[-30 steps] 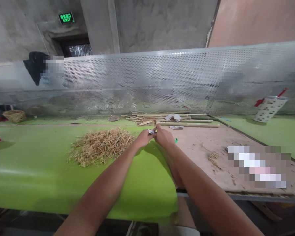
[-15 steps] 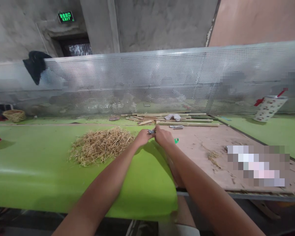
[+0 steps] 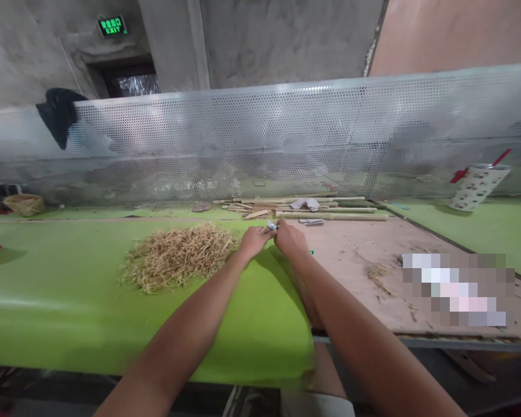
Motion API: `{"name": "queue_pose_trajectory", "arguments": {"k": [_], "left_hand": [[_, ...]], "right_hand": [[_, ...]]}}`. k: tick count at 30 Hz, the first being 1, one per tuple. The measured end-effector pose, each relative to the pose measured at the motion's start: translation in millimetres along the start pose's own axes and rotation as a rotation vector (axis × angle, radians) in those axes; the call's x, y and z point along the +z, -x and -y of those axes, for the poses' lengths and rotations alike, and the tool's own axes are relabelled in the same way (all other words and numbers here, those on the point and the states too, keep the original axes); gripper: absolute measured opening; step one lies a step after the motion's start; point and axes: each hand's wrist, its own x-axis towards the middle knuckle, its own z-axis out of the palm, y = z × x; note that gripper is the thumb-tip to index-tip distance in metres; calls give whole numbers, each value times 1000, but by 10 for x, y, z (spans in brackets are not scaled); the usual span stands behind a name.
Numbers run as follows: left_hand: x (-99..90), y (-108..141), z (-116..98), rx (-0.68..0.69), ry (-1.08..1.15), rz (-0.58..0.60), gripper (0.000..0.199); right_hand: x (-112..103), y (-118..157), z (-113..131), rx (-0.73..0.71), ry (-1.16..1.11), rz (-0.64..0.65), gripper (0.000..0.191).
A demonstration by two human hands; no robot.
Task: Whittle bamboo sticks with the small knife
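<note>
My left hand (image 3: 252,241) and my right hand (image 3: 290,237) meet at the middle of the bench, over the edge of the green mat (image 3: 252,324). Between their fingertips is a small grey-white folded piece (image 3: 271,225), like paper or cloth; its kind is not clear. Both hands are closed, pinching it from either side. A bit of something green (image 3: 311,252) shows just past my right hand, mostly hidden. To the left of my left hand lies a heap of thin straw-coloured strips (image 3: 182,255).
Behind my hands lie several bamboo sticks (image 3: 330,215), with a crumpled white piece (image 3: 305,204) on them. A patterned cup (image 3: 477,188) with a straw stands at right. A wicker basket (image 3: 25,204) sits far left. A perforated metal screen (image 3: 252,139) runs along the back.
The folded piece has turned between my fingertips and shows more of its pale side. Less of the green thing by my right hand is visible. The view has shifted slightly.
</note>
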Motion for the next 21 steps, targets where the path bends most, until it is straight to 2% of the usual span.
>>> {"name": "queue_pose_trajectory", "arguments": {"k": [3, 7, 11, 16, 21], "left_hand": [[-17, -5, -25, 29, 109, 83, 43], [-38, -25, 10, -76, 264, 227, 38], [-38, -27, 47, -96, 331, 279, 37], [-61, 17, 2, -39, 262, 356, 42], [-86, 6, 4, 94, -19, 247, 44]], "right_hand": [[9, -23, -64, -25, -40, -45, 39], [15, -52, -149, -101, -99, -157, 41], [16, -67, -200, -138, -185, -227, 49], [27, -64, -223, -187, -208, -126, 55], [65, -52, -198, -257, -134, -2, 57]]}}
